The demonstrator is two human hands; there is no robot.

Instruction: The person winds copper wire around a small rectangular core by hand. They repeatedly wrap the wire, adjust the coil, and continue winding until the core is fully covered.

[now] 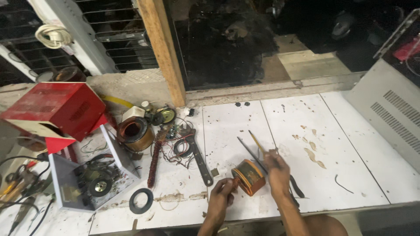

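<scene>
A small coil wound with orange wire (249, 175) lies on the white tiled surface (345, 148) near its front edge. My left hand (222, 193) pinches the coil's left end. My right hand (277, 169) sits just right of the coil and grips a thin dark tool with a yellow shaft (255, 142), which points up and to the left. A second thin dark rod (246, 148) lies alongside it.
A dark wrench (199, 158) lies left of the coil, beside tangled wires (175, 148) and a larger copper coil (134, 133). A red metal cover (57, 108) and an opened chassis (89, 181) occupy the left. A black ring (141, 200) lies in front. A grey vented case (393, 113) stands at right.
</scene>
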